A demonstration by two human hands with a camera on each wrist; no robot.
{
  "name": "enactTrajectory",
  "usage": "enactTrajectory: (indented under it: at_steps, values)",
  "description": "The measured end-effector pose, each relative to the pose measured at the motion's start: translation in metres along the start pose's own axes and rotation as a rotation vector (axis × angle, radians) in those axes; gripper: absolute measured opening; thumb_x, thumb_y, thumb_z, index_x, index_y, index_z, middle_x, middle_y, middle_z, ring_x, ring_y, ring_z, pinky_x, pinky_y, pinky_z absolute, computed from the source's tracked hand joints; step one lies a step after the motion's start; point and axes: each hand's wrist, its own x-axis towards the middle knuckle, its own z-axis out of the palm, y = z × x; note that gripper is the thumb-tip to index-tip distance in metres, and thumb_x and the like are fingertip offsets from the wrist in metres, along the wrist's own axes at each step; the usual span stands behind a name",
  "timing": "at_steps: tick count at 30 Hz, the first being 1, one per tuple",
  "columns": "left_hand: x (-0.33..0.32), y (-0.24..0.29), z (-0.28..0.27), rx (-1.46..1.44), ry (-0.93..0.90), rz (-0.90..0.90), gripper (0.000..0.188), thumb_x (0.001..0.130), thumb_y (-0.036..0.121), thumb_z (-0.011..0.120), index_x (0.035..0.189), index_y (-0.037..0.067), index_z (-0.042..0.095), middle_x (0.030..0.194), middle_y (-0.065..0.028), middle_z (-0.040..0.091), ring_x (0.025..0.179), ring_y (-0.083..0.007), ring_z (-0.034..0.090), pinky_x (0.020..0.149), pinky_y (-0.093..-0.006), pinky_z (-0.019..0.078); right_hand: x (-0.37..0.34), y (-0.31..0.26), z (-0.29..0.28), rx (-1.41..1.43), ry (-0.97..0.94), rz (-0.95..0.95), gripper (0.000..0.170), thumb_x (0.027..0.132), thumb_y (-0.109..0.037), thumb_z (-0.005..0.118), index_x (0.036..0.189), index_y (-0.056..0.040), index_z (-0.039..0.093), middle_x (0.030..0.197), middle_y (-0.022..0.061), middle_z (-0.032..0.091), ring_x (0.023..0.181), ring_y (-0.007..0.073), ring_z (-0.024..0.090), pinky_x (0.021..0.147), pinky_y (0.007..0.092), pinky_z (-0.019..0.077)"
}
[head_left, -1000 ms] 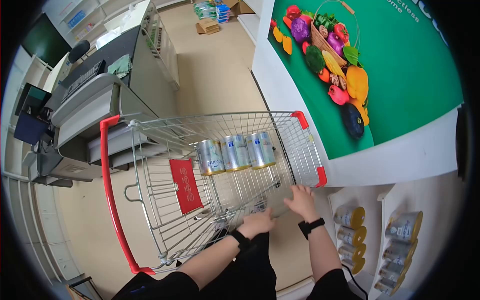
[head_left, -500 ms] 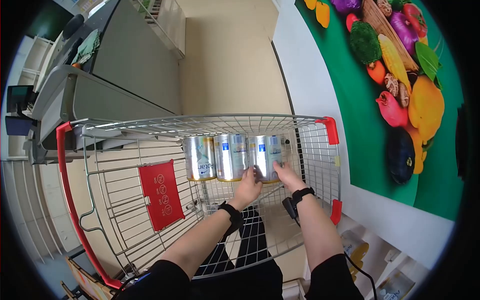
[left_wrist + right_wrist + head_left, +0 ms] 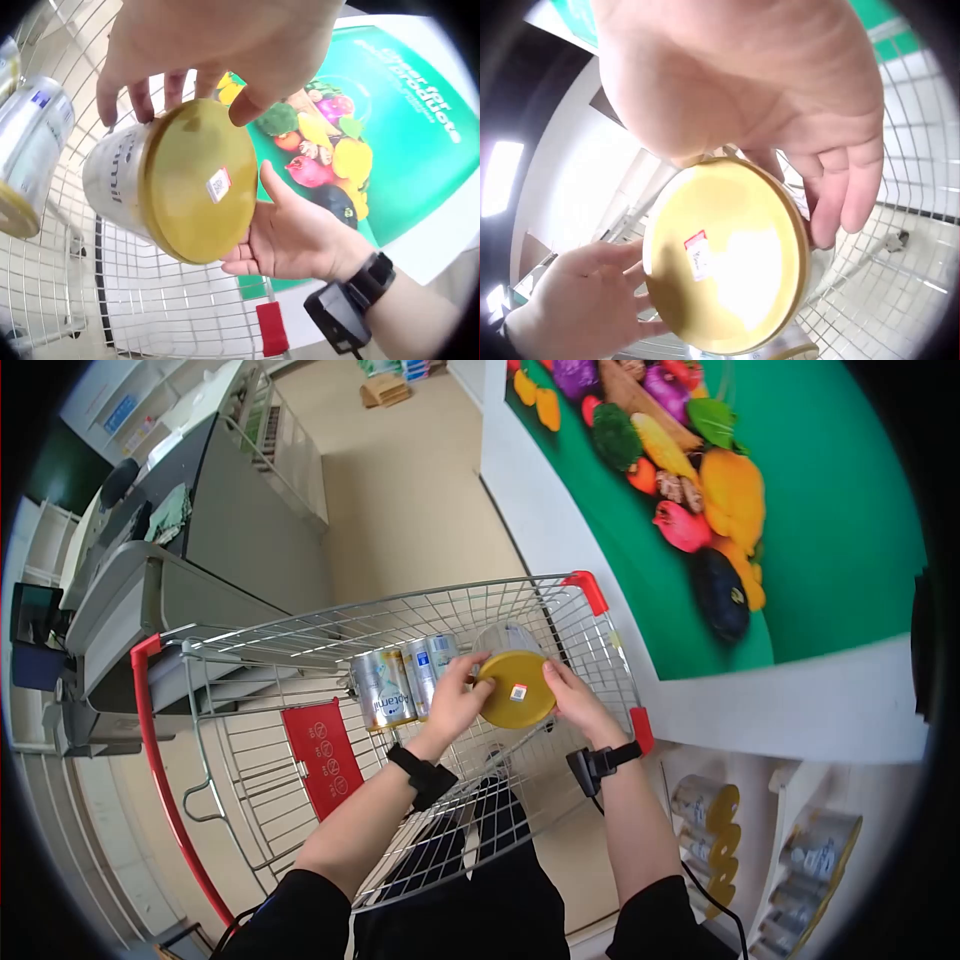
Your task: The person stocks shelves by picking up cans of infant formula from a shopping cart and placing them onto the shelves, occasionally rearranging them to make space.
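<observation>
A silver can with a gold lid (image 3: 516, 695) is held between both hands, its lid with a small sticker tilted toward the head camera. My left hand (image 3: 458, 705) grips its left side, and my right hand (image 3: 580, 705) holds the right side. In the left wrist view, the left fingers lie over the can's side (image 3: 112, 176) and the right hand (image 3: 300, 232) supports the lid's edge. The right wrist view shows the gold lid (image 3: 727, 255) between the two palms. Two other silver cans (image 3: 385, 688) stand in the cart left of the held one.
The wire shopping cart (image 3: 330, 860) has a red handle (image 3: 170, 780) at left. Shelves with several gold-lidded cans (image 3: 708, 805) stand at lower right. A green vegetable poster (image 3: 840, 510) covers the counter at right, and a grey checkout counter (image 3: 250, 520) stands at upper left.
Both hands moved from outside the cart's near side to the rightmost can inside. That can is now raised from its row and tipped, with its lid facing the head camera.
</observation>
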Motion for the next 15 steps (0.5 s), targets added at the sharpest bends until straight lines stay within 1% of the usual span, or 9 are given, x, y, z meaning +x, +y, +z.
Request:
enactTrajectory:
  at_steps: [1,2,3,5,6,7,9,10,15]
  values:
    - [-0.005,0.024,-0.009,-0.151,-0.072,-0.147,0.041,0.086,0.020,0.059,0.126,0.010,0.057,0.116,-0.0113,0.060,0.105,-0.0262,0.058,0.096,-0.0339,0.0425,-0.018,-0.007,0.000,0.048,0.029,-0.052,0.054,0.099,-0.046,0.044,0.132,-0.0041,0.047,0.104,0.0084,0.062,0.080,0.0123,0.059,0.062,0.0257,0.0468]
    - [-0.011,0.049,-0.016,-0.227,-0.087,-0.154,0.036,0.087,0.013,0.057,0.121,0.005,0.059,0.109,-0.0088,0.064,0.103,-0.0201,0.059,0.095,-0.0302,0.0428,-0.040,-0.015,-0.002,0.002,0.071,-0.105,0.050,0.099,-0.045,0.045,0.121,-0.0014,0.057,0.089,0.0050,0.064,0.065,0.0094,0.058,0.055,0.0229,0.0456]
    - [-0.017,0.070,-0.019,-0.222,-0.106,-0.114,0.036,0.087,0.013,0.057,0.121,0.005,0.059,0.109,-0.0088,0.064,0.103,-0.0201,0.059,0.095,-0.0302,0.0428,-0.063,-0.024,-0.008,0.006,0.104,-0.135,0.050,0.099,-0.045,0.045,0.121,-0.0014,0.057,0.089,0.0050,0.064,0.065,0.0094,0.058,0.055,0.0229,0.0456]
    - [-0.034,0.115,-0.021,-0.441,-0.164,0.066,0.037,0.083,0.005,0.056,0.120,0.001,0.059,0.109,-0.0086,0.064,0.106,-0.0179,0.057,0.097,-0.0294,0.0419,-0.121,-0.039,-0.018,0.025,0.182,-0.111,0.051,0.099,-0.045,0.045,0.105,0.0026,0.063,0.075,0.0029,0.063,0.053,0.0091,0.054,0.051,0.0234,0.0452]
    - [-0.042,0.137,-0.020,-0.537,-0.306,0.084,0.043,0.079,0.001,0.054,0.122,-0.002,0.056,0.114,-0.0080,0.063,0.110,-0.0175,0.056,0.099,-0.0290,0.0399,-0.151,-0.046,-0.018,0.128,0.322,-0.130,0.055,0.098,-0.047,0.045,0.089,0.0031,0.065,0.065,0.0043,0.061,0.047,0.0111,0.053,0.047,0.0248,0.0445]
    - [-0.054,0.161,-0.017,-0.539,-0.347,0.119,0.043,0.079,0.001,0.054,0.122,-0.002,0.056,0.114,-0.0080,0.063,0.110,-0.0175,0.056,0.099,-0.0290,0.0399,-0.180,-0.050,-0.024,0.131,0.369,-0.154,0.055,0.098,-0.047,0.045,0.089,0.0031,0.065,0.065,0.0043,0.061,0.047,0.0111,0.053,0.047,0.0248,0.0445]
    - [-0.079,0.201,-0.006,-0.359,-0.631,0.213,0.047,0.076,0.001,0.054,0.123,0.001,0.056,0.120,-0.0080,0.061,0.114,-0.0177,0.054,0.101,-0.0306,0.0385,-0.234,-0.045,-0.045,0.200,0.502,-0.111,0.053,0.098,-0.049,0.044,0.086,-0.0028,0.066,0.063,0.0038,0.060,0.048,0.0110,0.054,0.045,0.0243,0.0428]
    - [-0.089,0.216,0.001,-0.241,-0.768,0.236,0.058,0.075,0.004,0.057,0.132,0.004,0.050,0.133,-0.0111,0.052,0.124,-0.0213,0.047,0.106,-0.0339,0.0351,-0.257,-0.040,-0.052,0.265,0.605,-0.091,0.058,0.097,-0.050,0.045,0.076,0.0000,0.065,0.056,0.0067,0.059,0.043,0.0136,0.054,0.043,0.0264,0.0441]
    - [-0.146,0.243,0.070,-0.062,-1.010,0.635,0.079,0.072,0.009,0.064,0.146,0.010,0.035,0.148,-0.0142,0.034,0.138,-0.0277,0.031,0.115,-0.0370,0.0231,-0.380,-0.009,-0.078,0.284,0.798,-0.111,0.059,0.098,-0.051,0.042,0.070,-0.0028,0.062,0.055,0.0054,0.058,0.044,0.0127,0.054,0.043,0.0250,0.0427]
